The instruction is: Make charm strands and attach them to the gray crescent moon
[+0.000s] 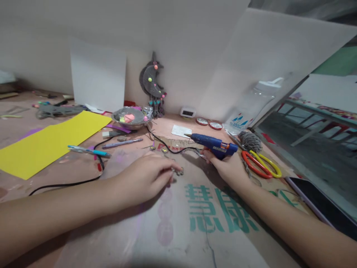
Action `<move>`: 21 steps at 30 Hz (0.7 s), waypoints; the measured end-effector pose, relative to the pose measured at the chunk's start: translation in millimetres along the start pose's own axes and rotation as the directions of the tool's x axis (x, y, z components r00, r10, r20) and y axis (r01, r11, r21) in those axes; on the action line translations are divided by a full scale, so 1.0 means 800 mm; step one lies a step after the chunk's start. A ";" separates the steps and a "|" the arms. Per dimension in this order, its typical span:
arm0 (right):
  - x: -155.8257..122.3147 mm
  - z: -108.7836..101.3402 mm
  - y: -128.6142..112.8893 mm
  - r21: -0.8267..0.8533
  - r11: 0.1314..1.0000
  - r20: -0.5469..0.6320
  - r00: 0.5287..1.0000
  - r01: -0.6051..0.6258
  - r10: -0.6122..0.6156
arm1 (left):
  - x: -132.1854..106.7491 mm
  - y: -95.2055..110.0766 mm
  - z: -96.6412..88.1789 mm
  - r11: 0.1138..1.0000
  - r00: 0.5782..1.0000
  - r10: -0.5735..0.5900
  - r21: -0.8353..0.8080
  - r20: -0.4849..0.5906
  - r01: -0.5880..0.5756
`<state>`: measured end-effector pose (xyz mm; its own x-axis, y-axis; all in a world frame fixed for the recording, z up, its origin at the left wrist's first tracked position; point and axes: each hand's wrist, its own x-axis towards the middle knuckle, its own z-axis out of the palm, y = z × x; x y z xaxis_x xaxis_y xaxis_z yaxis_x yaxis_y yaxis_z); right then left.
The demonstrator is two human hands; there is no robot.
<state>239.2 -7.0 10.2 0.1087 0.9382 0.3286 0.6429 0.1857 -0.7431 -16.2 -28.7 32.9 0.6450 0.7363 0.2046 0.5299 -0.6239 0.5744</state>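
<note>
My left hand (146, 175) is over the table with thumb and fingers pinched together. At its fingertips is a small cluster of silvery, bead-like pieces (178, 171), too small to name surely. My right hand (223, 165) is wrapped round the handle of a blue glue gun (212, 144), whose nozzle points left. A black cord (173, 150) lies to the left of the gun. Two small yellowish pieces (164, 150) rest just beyond my left hand. Under both hands is a plastic sheet with green printed characters (206, 208).
At the right lie scissors with red and yellow handles (258, 167), grey yarn (251, 142), a phone (320, 201) and a clear bottle (249, 106). Leftward are yellow paper (52, 143), pens (89, 150) and a bowl (131, 120). A grey moon ornament (150, 80) leans against the wall.
</note>
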 end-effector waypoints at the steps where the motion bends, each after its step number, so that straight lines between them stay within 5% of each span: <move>1: 0.000 0.000 0.001 -0.011 1.000 0.006 1.000 -0.004 0.004 | -0.001 0.005 -0.007 0.992 0.997 0.075 0.101 0.005 -0.076; 4: 0.001 -0.001 0.003 -0.027 1.000 0.004 1.000 -0.006 0.006 | 0.005 0.005 -0.023 0.945 0.985 0.172 0.275 0.032 -0.174; 12: 0.001 -0.001 0.001 -0.018 1.000 -0.012 1.000 -0.025 0.025 | 0.035 -0.030 -0.022 0.888 0.963 0.231 0.374 0.142 -0.268; 21: 0.003 -0.001 0.003 -0.062 0.998 0.023 0.999 -0.021 0.023 | 0.044 -0.058 -0.027 0.807 0.949 0.299 0.504 0.102 -0.308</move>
<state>241.6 -4.6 9.3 0.1058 0.9486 0.2983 0.6865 0.1473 -0.7120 -30.0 31.6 30.3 0.8264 0.4855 0.2852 0.5064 -0.8623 0.0004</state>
